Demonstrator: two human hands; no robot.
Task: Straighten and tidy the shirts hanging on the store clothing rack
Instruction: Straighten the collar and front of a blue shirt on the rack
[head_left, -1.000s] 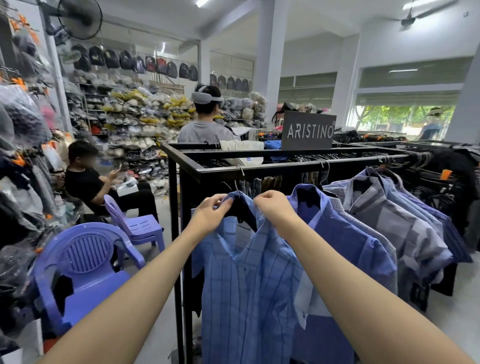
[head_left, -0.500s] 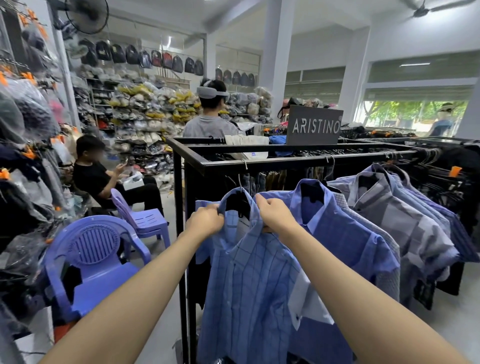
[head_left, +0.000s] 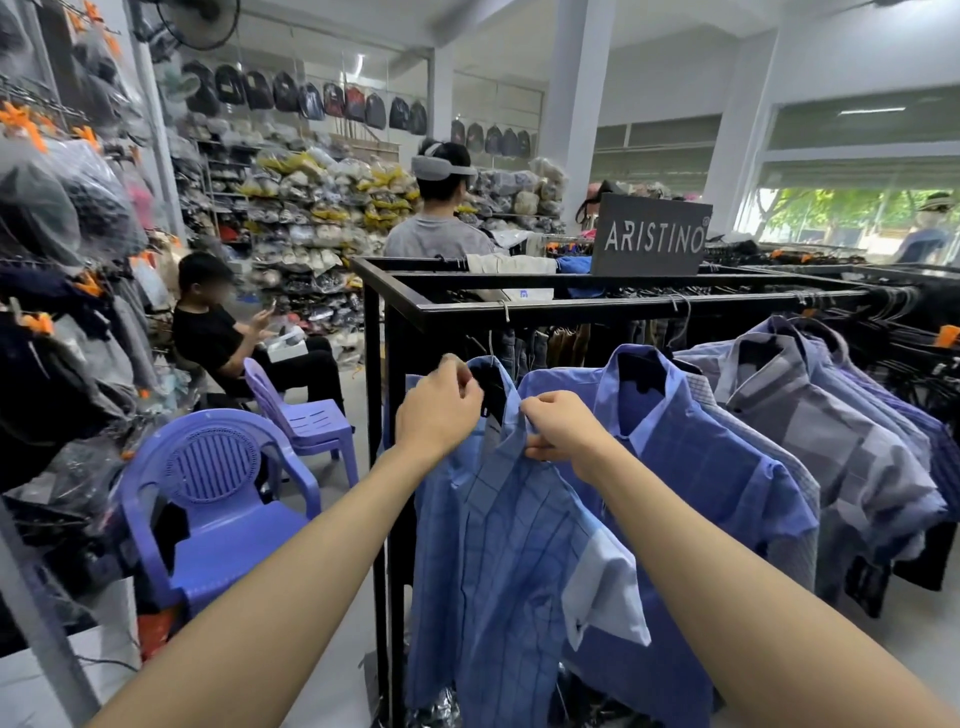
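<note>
You've got both hands on the front garment, the light blue checked short-sleeve shirt (head_left: 519, 545) hanging at the near end of the black metal clothing rack (head_left: 649, 306), right beside the corner post. Your left hand (head_left: 439, 413) has its fingers curled in and pinching the left side of the collar, up by the black hanger showing in the neck opening. Your right hand (head_left: 558, 431) pinches the other collar edge and top of the placket between thumb and curled fingers, slightly lower. That split grip makes sense: one hand on each side lets you pull the collar even and square the shirt on its hanger. My read is you're mid-adjustment on this first shirt; collar not yet flat, front panel hangs with a fold near the placket. The darker blue checked shirt (head_left: 691, 467) sits just behind, touching, with its collar open; the grey and lilac block-patterned shirt (head_left: 831, 457) and the rest fan out further along the rail, unevenly spaced, so they likely need the same treatment. Purple plastic armchair (head_left: 218, 509) stands just left of the rack, near your left elbow: mind it when you step along.
</note>
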